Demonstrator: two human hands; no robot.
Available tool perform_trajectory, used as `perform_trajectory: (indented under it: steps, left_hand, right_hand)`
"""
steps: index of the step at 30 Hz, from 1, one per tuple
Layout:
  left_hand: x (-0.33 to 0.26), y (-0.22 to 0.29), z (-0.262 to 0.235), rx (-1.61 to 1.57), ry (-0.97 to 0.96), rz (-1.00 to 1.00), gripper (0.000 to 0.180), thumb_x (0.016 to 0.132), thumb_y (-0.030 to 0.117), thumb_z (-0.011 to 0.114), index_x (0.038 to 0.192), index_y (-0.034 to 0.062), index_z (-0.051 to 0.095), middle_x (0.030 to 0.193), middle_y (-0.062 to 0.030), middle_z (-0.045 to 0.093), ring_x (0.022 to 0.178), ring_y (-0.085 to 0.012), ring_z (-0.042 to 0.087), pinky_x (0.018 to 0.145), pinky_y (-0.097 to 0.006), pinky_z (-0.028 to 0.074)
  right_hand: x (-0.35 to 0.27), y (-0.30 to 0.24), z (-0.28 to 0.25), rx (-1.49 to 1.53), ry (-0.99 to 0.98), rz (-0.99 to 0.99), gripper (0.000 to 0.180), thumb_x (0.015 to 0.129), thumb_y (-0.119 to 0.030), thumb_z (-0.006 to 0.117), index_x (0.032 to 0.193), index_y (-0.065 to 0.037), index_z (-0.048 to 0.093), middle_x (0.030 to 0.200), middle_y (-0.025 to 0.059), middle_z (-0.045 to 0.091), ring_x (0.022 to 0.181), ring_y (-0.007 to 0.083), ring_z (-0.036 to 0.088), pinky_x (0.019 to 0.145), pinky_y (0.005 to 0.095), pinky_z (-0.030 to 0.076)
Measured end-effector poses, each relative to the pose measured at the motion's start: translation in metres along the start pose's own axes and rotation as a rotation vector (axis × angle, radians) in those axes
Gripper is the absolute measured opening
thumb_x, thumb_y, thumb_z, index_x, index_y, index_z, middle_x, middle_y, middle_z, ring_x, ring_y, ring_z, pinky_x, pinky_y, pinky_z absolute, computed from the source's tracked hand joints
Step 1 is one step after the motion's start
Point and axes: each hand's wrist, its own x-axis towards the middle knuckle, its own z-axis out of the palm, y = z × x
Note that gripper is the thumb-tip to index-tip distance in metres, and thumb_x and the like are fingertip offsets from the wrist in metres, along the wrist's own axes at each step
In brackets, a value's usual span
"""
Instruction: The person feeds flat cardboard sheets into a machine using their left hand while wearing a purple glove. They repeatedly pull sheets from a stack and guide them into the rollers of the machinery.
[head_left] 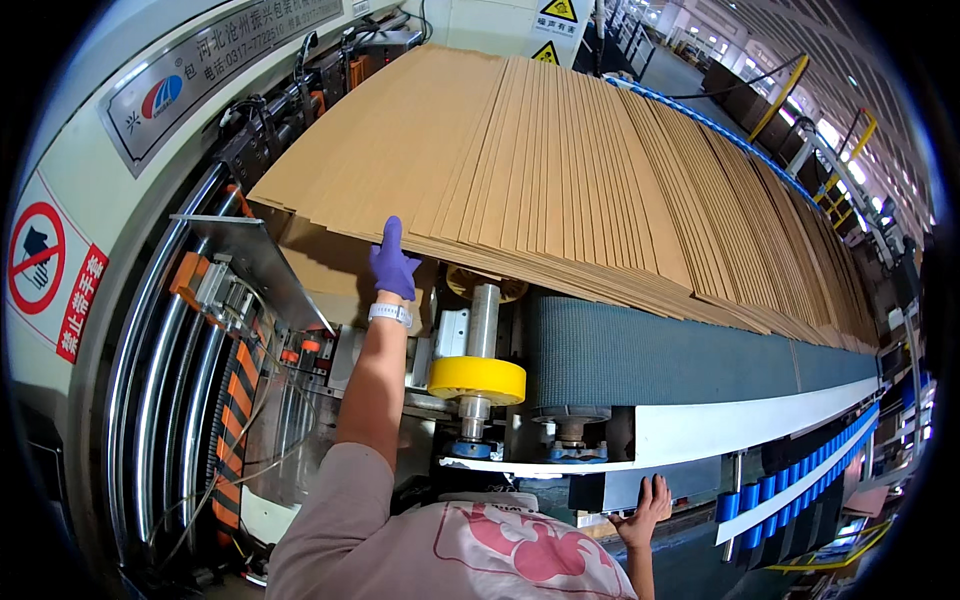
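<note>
Brown cardboard sheets (585, 170) are laid overlapping in a long fanned row, from the far left toward the right. On the right they are carried over the dark green conveyor belt (690, 350); on the left their near edge is left overhanging, beyond the yellow wheel (477, 380).

The purple-gloved left hand (394, 262) is placed at this near left edge, with one digit pointed to the far side. Because the other fingers are hidden or folded, it cannot be told whether its grip is clamped on a sheet. The bare right hand (648, 510) is held at the grey panel (695, 482) on the near side, its thumb spread from the fingers, and nothing is seen between them.

Each sheet should be light and rather stiff, but many together would probably be heavy and may slide on one another. Corners could be bent easily, and the cut edges may be sharp for bare skin. Several sheets are best taken at the near edge, thumb above and fingers flat below.
</note>
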Motion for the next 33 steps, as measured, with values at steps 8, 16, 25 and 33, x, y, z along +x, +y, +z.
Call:
perform_trajectory:
  steps: [8,16,25,33]
  left_hand:
    - [0.002,0.012,-0.002,-0.006,0.0,0.024,0.091,0.074,0.043,0.074,0.139,0.0025,0.024,0.143,-0.0131,0.031,0.129,-0.0347,0.032,0.098,-0.062,0.029]
    - [0.025,0.033,-0.035,-0.027,0.002,0.059,0.093,0.073,0.05,0.072,0.14,0.0043,0.025,0.142,-0.0158,0.03,0.129,-0.0365,0.031,0.098,-0.062,0.029]
    - [0.013,0.028,-0.073,-0.144,-0.056,-0.281,0.113,0.07,0.08,0.048,0.145,0.0043,0.009,0.146,-0.0285,0.014,0.13,-0.0484,0.026,0.103,-0.056,0.031]
    - [-0.047,-0.092,-0.23,0.272,-0.042,-0.78,0.09,0.08,0.069,0.047,0.134,-0.0007,0.031,0.134,-0.0258,0.039,0.112,-0.04,0.05,0.091,-0.051,0.044]
  right_hand:
    - [-0.003,0.004,0.003,-0.023,0.025,-0.03,0.104,0.045,-0.029,0.084,0.134,-0.007,0.034,0.14,0.0214,0.03,0.132,0.0408,0.024,0.107,0.0592,0.014]
    - [-0.004,-0.001,0.0,-0.044,0.008,0.017,0.105,0.042,-0.024,0.082,0.134,-0.008,0.034,0.143,0.0192,0.03,0.133,0.0397,0.024,0.108,0.0562,0.014]
    - [-0.006,0.004,0.0,-0.073,0.012,-0.035,0.103,0.053,-0.04,0.08,0.137,-0.007,0.031,0.143,0.021,0.027,0.133,0.0416,0.022,0.107,0.0579,0.014]
    - [-0.005,0.005,0.002,-0.09,0.022,-0.024,0.113,0.041,-0.028,0.087,0.136,-0.007,0.031,0.143,0.0194,0.027,0.133,0.0403,0.023,0.108,0.0551,0.014]
